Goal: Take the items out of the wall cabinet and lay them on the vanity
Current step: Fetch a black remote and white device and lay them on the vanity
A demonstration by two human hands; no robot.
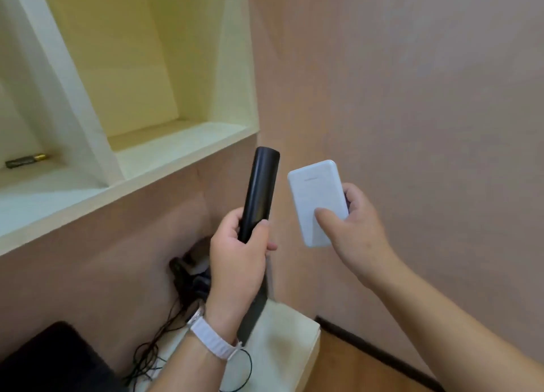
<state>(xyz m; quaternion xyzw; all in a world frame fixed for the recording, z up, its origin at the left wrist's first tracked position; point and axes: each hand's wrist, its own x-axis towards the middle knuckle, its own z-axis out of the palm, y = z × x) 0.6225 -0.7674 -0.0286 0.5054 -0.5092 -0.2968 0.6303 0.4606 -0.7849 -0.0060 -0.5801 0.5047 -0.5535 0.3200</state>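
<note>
My left hand (pixel 235 259) grips the lower end of a long black remote (pixel 260 185), held upright below the white wall cabinet (pixel 182 159). My right hand (pixel 353 223) holds a white power bank (pixel 316 197) beside it, thumb on its face. In the cabinet's left compartment lies a single battery (pixel 26 160); the right compartment shows nothing inside. The cream vanity top (pixel 282 341) is below my hands, partly hidden by my left arm.
A tangle of black cables and a black plug (pixel 188 276) sits against the wall on the vanity. A dark object (pixel 50 359) fills the lower left corner. A pink wall stands to the right, with wooden floor (pixel 353 368) and dark skirting below.
</note>
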